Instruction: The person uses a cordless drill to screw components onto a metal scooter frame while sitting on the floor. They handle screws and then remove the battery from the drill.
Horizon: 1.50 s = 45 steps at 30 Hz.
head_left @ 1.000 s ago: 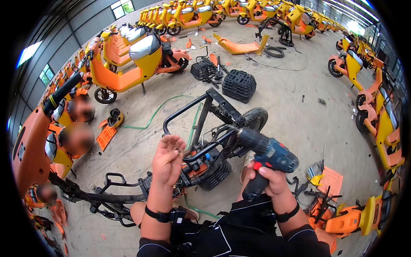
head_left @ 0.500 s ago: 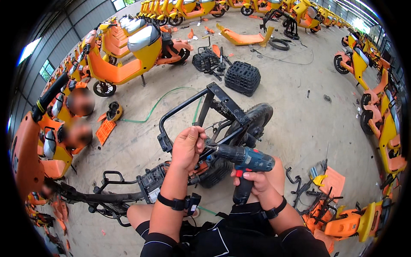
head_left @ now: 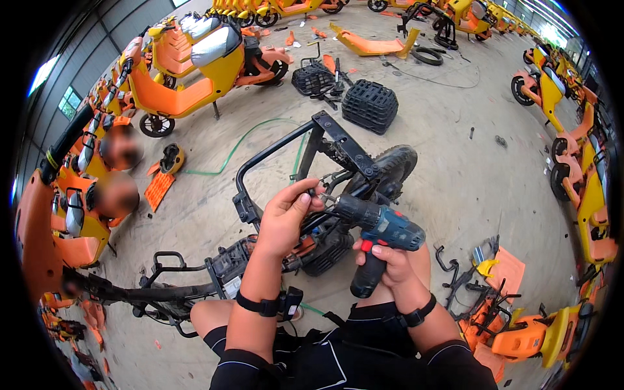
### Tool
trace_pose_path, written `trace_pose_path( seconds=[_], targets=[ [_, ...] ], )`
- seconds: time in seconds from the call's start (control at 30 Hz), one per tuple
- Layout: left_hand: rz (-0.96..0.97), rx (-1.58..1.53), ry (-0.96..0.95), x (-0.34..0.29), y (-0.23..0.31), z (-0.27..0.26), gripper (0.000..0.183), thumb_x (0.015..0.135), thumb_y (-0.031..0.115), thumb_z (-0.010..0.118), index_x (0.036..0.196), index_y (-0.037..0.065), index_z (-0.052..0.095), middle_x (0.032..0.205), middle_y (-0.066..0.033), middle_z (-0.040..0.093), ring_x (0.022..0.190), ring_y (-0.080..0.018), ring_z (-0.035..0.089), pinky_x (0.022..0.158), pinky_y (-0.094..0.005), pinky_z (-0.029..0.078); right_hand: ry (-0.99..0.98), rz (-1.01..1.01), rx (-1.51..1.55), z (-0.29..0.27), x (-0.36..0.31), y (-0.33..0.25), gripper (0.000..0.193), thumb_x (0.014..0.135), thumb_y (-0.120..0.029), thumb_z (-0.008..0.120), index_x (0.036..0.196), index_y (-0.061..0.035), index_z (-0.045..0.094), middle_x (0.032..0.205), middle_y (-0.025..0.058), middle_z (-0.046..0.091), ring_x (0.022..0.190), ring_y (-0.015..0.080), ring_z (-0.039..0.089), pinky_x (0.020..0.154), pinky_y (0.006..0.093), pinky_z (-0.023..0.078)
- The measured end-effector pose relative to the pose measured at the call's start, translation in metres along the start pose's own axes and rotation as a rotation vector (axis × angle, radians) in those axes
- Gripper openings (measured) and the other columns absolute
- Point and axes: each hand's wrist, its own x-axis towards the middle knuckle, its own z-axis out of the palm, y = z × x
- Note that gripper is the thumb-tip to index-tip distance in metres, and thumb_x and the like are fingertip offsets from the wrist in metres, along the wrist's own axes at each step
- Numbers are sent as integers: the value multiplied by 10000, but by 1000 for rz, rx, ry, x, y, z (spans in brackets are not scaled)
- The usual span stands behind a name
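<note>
My right hand (head_left: 389,265) is wrapped round the grip of a blue and black cordless drill (head_left: 390,227), which points up and to the left. My left hand (head_left: 289,211) pinches a small dark piece (head_left: 312,192) right at the tip of the drill's bit (head_left: 329,197); the fingers partly hide it, so its kind is unclear. Both hands are held above a stripped black scooter frame (head_left: 260,156). Its rear wheel (head_left: 395,166) lies beyond the drill, and its battery bay (head_left: 229,268) is to the left of my left forearm.
Two black plastic crates (head_left: 370,106) lie on the floor ahead. A green strap (head_left: 240,153) curls beside the frame. Orange and yellow scooters (head_left: 188,91) stand at left, far back and right. Removed parts (head_left: 478,312) are heaped at lower right. A yellow helmet (head_left: 171,159) lies to the left.
The drill and my right hand have shifted slightly right and tilted more. The fingers of my left hand have spread a little, so the small dark piece between them now shows.
</note>
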Motion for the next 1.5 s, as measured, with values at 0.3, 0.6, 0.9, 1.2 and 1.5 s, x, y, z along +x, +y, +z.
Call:
trace_pose_path(
  seconds=[0.3,0.6,0.9,1.2,1.5],
  targets=[
    [41,89,-61,-2,-2,4,274,1081,115,528,1302,-15,624,1062,-70,680,948,-133,647,910,-295,537,-14,-3,-17,-7,0,0,502,828,-132,721,1288,4,573,1052,189,698,810,243,701,760,374,592],
    [35,167,-22,-4,1,9,257,1070,121,556,1255,-19,668,998,-56,687,910,-131,649,883,-292,539,-3,-6,-73,-11,-4,-3,505,834,-98,705,1310,11,577,1046,184,710,804,229,704,769,356,585],
    [73,204,-43,-4,-1,8,258,1050,110,592,1255,-13,688,1107,-105,732,964,-150,674,883,-295,552,-56,85,83,-13,-7,-8,466,869,-136,703,1291,23,585,1041,190,705,791,227,696,754,348,577],
    [120,244,-37,-6,-1,11,246,1037,111,612,1242,13,706,1143,-94,746,1010,-139,669,888,-287,539,-81,118,118,-17,-6,-6,513,857,-167,711,1307,21,553,1035,198,697,797,270,707,754,406,596],
    [33,220,-18,-2,1,10,256,1044,138,611,1235,-7,701,1114,-102,750,987,-152,690,873,-289,542,-69,92,70,-19,-5,-5,499,855,-160,723,1295,18,569,1032,190,705,801,256,706,759,393,595]
  ],
)
